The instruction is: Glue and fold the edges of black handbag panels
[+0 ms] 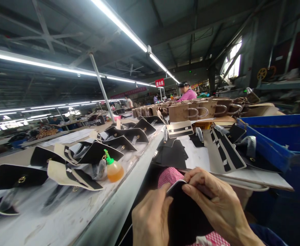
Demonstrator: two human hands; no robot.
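Note:
Both my hands hold one black leather piece (pixel 187 213) low in the view, close to my body. My left hand (pixel 151 218) grips its left side with the thumb on top. My right hand (pixel 218 201) pinches its upper edge, fingers curled together. A red-and-white checked cloth (pixel 169 176) shows just behind the piece.
A long white belt (pixel 70 212) on the left carries several black and cream flap pieces (pixel 70 174) and a small orange glue bottle (pixel 114 169). More cut pieces lie on a board (pixel 255 177) ahead. Blue bin (pixel 275 136) at right. A person in pink (pixel 187 93) works far off.

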